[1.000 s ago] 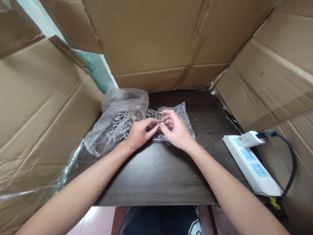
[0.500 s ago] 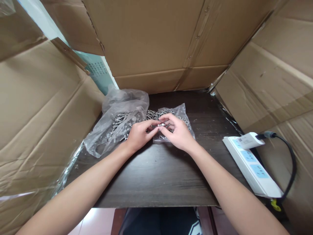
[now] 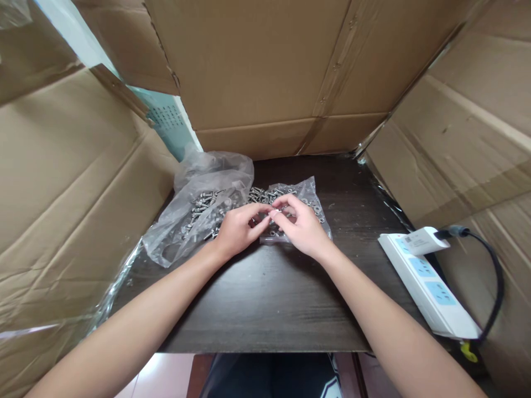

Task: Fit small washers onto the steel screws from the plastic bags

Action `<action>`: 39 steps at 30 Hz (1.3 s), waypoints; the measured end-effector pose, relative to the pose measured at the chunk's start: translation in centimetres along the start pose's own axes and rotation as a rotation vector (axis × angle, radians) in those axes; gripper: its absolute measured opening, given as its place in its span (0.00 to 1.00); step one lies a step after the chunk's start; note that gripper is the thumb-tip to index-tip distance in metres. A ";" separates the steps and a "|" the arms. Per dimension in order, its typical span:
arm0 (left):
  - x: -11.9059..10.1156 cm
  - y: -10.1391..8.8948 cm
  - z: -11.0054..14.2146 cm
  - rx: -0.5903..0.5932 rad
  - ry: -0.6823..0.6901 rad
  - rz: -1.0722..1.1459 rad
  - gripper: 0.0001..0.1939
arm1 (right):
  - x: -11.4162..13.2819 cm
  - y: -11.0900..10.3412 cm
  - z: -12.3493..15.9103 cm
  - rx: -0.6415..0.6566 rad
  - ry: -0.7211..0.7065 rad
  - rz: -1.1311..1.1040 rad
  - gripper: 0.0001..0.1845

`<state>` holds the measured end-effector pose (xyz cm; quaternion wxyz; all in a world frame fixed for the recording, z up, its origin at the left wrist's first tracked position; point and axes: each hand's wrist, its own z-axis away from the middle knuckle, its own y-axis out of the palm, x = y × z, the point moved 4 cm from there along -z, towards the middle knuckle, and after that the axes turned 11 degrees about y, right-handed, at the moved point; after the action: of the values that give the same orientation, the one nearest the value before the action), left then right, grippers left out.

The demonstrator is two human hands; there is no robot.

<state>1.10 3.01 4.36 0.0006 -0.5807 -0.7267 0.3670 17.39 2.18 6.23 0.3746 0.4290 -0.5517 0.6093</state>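
Note:
My left hand [image 3: 237,229] and my right hand [image 3: 301,225] meet fingertip to fingertip over the dark table [image 3: 269,293]. Both pinch one small metal bolt [image 3: 271,213] between them. Under the right hand lies a small clear bag of washers [image 3: 309,194]. To the left sits a larger clear plastic bag [image 3: 194,213] with several silver bolts spilling out toward the hands. A loose heap of bolts [image 3: 259,194] lies just beyond my fingers.
Cardboard sheets wall the table in on the left [image 3: 70,193], at the back [image 3: 265,72] and on the right [image 3: 460,127]. A white power strip [image 3: 427,282] with a plugged-in adapter and black cable lies at the right edge.
My fingertips have closed in tighter over the bolt, and less of it shows. The hands stay in the same spot over the washer bag.

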 end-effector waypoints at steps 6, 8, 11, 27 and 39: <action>0.1 0.0 0.0 -0.001 -0.020 0.004 0.08 | 0.2 -0.1 0.0 0.034 -0.041 -0.050 0.13; 0.1 0.0 0.0 0.003 -0.013 -0.007 0.08 | 0.1 -0.3 -0.1 0.016 -0.039 -0.044 0.15; -0.1 0.0 0.0 0.015 0.008 -0.019 0.08 | 0.1 -0.5 -0.1 -0.007 -0.028 -0.009 0.13; 0.1 -0.1 0.0 -0.004 0.020 -0.008 0.06 | 0.3 0.0 0.3 -0.039 -0.082 0.149 0.11; 0.0 0.0 0.0 0.013 0.022 0.011 0.06 | 0.7 0.1 0.6 -0.089 -0.103 0.111 0.10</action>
<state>1.04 3.00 4.33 0.0101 -0.5885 -0.7213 0.3652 17.08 1.59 6.84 0.3301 0.4114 -0.6198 0.5811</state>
